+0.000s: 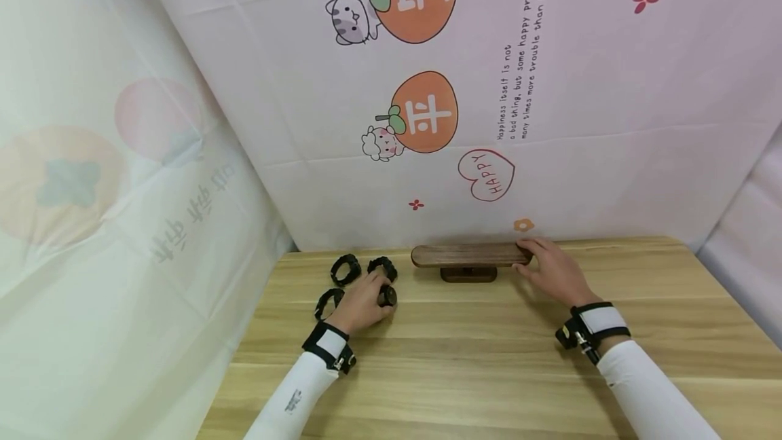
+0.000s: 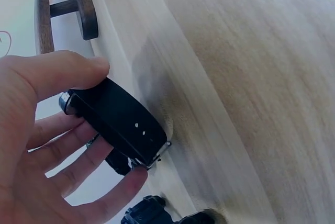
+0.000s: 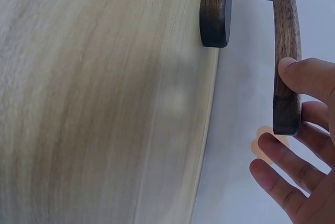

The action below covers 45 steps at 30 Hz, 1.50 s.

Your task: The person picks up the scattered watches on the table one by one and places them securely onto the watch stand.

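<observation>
My left hand (image 1: 362,303) pinches a black-strapped watch (image 2: 118,114) between thumb and fingers, near the back left of the table. In the left wrist view the thumb lies on the strap near the case, with a fingertip by the metal buckle; the dial faces away. To its right stands a dark wooden display stand (image 1: 470,255), a long rounded bar on a short post and small base (image 1: 468,276). My right hand (image 1: 557,275) grips the bar's right end. In the right wrist view its thumb presses the bar's face, with fingers behind and two fingers held apart below.
Three more black watches lie around the left hand: a back-left one (image 1: 356,265), one just behind the hand (image 1: 383,261) and one left of it (image 1: 320,304). The light wooden table (image 1: 464,372) ends at a printed white cloth (image 1: 586,182); more cloth hangs at both sides.
</observation>
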{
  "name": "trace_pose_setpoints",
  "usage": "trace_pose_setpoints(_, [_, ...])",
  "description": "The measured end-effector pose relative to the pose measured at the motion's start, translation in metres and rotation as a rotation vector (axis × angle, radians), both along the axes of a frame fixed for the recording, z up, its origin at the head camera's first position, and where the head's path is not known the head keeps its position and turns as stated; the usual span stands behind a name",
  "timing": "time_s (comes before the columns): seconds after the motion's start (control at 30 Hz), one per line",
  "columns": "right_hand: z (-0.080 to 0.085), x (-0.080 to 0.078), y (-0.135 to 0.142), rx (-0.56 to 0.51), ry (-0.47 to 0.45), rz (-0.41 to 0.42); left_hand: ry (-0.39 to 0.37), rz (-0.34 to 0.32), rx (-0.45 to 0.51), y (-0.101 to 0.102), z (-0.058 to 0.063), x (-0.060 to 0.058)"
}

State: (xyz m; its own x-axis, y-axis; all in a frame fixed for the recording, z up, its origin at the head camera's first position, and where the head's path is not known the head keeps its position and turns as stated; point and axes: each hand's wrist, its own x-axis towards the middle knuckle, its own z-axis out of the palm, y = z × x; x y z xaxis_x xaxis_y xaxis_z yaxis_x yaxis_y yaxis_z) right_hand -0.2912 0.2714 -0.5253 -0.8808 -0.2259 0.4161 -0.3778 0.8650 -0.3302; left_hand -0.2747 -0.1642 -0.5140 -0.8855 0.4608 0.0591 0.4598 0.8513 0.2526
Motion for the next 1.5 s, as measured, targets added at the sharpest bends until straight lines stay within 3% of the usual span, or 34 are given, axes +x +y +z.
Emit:
trace_pose_setpoints(0.3, [0.0018,0.0026,0.0005,0.004,-0.008,0.004,-0.022,0.015,0.053,0.002,0.0012,0.0012])
trace_pose_setpoints(0.73, [0.0019,0.0015,0.0006,0.016,-0.021,-0.001,0.055,0.004,0.082,0.0029,0.003,0.0023])
trace_pose_setpoints(1.5, [0.0029,0.0017,0.0003,0.003,-0.022,-0.015,0.087,0.005,0.211,0.0076,0.0006,-0.0052])
